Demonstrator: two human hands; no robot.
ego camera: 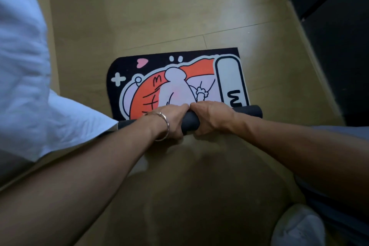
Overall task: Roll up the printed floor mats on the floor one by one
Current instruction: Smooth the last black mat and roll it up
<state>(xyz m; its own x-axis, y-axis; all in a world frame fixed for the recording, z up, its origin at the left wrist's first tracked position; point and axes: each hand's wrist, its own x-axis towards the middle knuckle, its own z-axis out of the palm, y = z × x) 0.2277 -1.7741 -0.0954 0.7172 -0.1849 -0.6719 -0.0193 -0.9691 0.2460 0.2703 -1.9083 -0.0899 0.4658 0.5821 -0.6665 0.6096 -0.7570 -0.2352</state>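
Note:
A printed floor mat (179, 78) lies on the wooden floor, black with an orange and white cartoon, a pink heart and black letters. Its near edge is wound into a dark grey roll (247, 111) that runs left to right. My left hand (171, 120), with a thin bangle on the wrist, grips the middle of the roll. My right hand (211, 116) grips the roll right beside it, knuckles almost touching. The flat part of the mat stretches away from me beyond both hands.
White bedding (26, 86) hangs over the left side and covers the roll's left end. Dark furniture (329, 26) lines the right side. A white shoe (297, 227) shows at the bottom right. Light wooden floor (149, 16) extends beyond the mat.

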